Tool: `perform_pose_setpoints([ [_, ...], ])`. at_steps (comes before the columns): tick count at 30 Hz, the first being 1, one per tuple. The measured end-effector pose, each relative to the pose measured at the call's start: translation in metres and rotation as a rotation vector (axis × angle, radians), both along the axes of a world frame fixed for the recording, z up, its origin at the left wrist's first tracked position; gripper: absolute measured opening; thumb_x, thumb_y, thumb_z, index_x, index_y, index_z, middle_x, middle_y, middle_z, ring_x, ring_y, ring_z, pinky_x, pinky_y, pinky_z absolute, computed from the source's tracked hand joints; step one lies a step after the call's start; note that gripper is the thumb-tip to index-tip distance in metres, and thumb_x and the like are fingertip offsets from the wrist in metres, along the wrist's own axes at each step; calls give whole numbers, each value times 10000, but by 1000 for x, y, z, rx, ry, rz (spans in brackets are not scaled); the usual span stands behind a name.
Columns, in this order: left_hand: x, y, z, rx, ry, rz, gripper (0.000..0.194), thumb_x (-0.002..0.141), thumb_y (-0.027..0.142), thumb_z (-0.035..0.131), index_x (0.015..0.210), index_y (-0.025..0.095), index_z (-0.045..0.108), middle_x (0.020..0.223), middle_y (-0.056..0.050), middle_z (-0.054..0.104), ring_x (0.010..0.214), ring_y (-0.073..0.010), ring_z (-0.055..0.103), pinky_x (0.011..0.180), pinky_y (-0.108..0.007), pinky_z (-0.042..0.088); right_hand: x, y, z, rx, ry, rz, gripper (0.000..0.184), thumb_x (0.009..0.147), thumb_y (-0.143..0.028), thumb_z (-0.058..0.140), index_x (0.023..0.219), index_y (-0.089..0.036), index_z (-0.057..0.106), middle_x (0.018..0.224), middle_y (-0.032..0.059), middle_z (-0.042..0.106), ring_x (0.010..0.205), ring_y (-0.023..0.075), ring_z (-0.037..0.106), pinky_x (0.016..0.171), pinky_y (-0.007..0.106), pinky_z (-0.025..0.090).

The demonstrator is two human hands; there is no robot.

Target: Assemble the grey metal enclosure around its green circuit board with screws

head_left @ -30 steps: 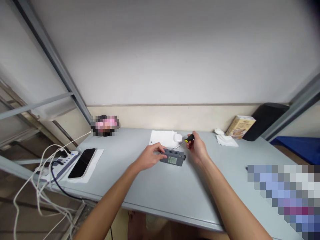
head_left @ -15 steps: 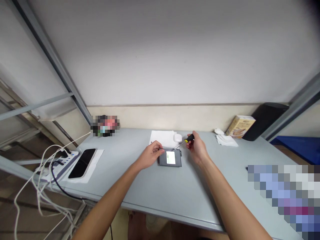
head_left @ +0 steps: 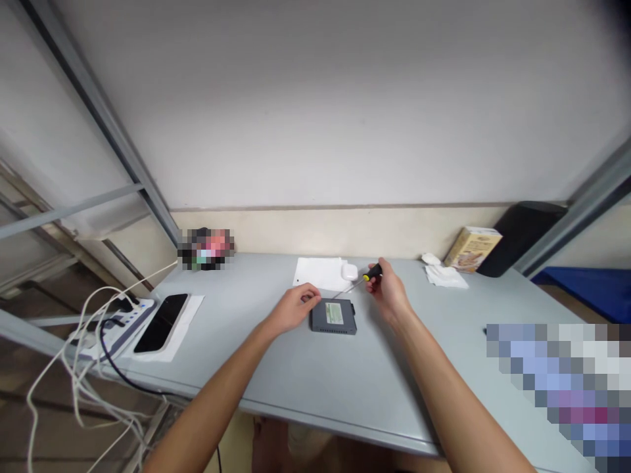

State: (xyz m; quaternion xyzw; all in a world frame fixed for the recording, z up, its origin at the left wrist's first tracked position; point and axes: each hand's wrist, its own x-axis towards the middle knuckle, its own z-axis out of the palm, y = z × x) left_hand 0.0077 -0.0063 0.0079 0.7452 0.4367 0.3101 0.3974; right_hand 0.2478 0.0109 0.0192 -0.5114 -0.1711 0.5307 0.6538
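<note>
A dark grey metal box (head_left: 349, 315) with a pale label and a row of small vents along its near side lies on the desk. My left hand (head_left: 299, 307) is at its far left corner, thumb and fingers closed on that edge. In my right hand (head_left: 387, 292) is a screwdriver (head_left: 373, 272) with a black and yellow handle. Its thin shaft slants down to the left, toward the far edge of the box. The tip is hard to make out near my left fingertips.
Behind the box are a white sheet (head_left: 315, 270) and a small white case (head_left: 350, 272). A phone (head_left: 162, 323) and a cabled power strip (head_left: 135, 318) are at left. Tissues (head_left: 446, 276), a carton (head_left: 473, 249) and a black cylinder-like object (head_left: 522, 230) stand at right.
The box has tipped, so its vented near side now shows and the glare on its label is gone. My hands have hardly moved; the screwdriver stays in my right hand.
</note>
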Motion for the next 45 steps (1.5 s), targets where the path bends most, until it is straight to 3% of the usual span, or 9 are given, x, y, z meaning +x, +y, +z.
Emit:
perform_pose_setpoints([
  [3, -6, -5, 12, 2, 73, -109, 302, 932, 438, 666, 1132, 213, 677, 1172, -74, 686, 1097, -235, 630, 1023, -377, 470, 0, 0, 1, -3, 5, -3, 276, 944, -436, 598, 853, -180, 645, 509, -63, 467, 429, 75, 422, 411, 181, 355],
  [6, -11, -9, 21, -15, 196, -281, 715, 713, 454, 896, 1346, 266, 620, 1363, -102, 551, 1277, -300, 535, 1121, -435, 421, 0, 0, 2, 1, -7, -3, 299, 924, -471, 624, 849, -182, 647, 507, -63, 467, 430, 75, 426, 417, 182, 365],
  [7, -12, -10, 23, -12, 214, -309, 759, 683, 433, 917, 1363, 281, 617, 1374, -102, 518, 1289, -306, 524, 1130, -445, 418, 0, -1, 3, 3, -13, -3, 307, 915, -484, 635, 850, -184, 648, 508, -63, 469, 433, 76, 429, 419, 183, 368],
  [12, -11, -10, 23, 31, 202, -303, 619, 736, 357, 876, 1310, 282, 656, 1271, -82, 526, 1190, -266, 565, 1095, -419, 447, 0, -1, 3, -4, -43, -17, 318, 909, -501, 641, 835, -191, 644, 505, -59, 473, 433, 78, 426, 413, 185, 353],
  [18, -12, -8, 25, 30, 155, -192, 477, 771, 454, 855, 1189, 254, 740, 1202, -90, 673, 1110, -268, 621, 998, -369, 484, 2, 0, 1, -2, -92, -12, 356, 886, -548, 658, 815, -200, 642, 508, -53, 486, 439, 89, 440, 425, 203, 363],
  [23, -9, -10, 28, 12, 129, -175, 356, 961, 500, 643, 1163, 235, 769, 1189, -73, 742, 1097, -246, 653, 979, -334, 473, 0, -1, 3, 1, -109, -26, 344, 892, -532, 650, 812, -197, 647, 500, -55, 478, 445, 92, 431, 430, 203, 357],
  [30, -2, -10, 27, 82, 157, -30, 525, 1051, 515, 403, 748, 173, 663, 785, -34, 666, 742, -190, 559, 744, -303, 457, -3, -2, 2, -3, -145, -17, 345, 892, -520, 634, 806, -186, 660, 515, -55, 488, 460, 89, 442, 460, 218, 360],
  [39, -3, -8, 18, 64, 92, -7, 477, 1014, 544, 468, 780, 186, 681, 732, -24, 652, 755, -207, 571, 747, -296, 477, -10, -5, 3, 21, -208, 3, 367, 894, -539, 643, 761, -197, 638, 528, -40, 511, 478, 99, 445, 472, 233, 350],
  [45, -1, -8, 22, 58, 110, -24, 487, 1026, 528, 450, 762, 183, 672, 754, -28, 660, 760, -205, 577, 747, -288, 465, -12, -5, 2, 17, -187, 35, 334, 907, -509, 653, 792, -195, 658, 568, -22, 558, 489, 102, 454, 456, 222, 363],
])
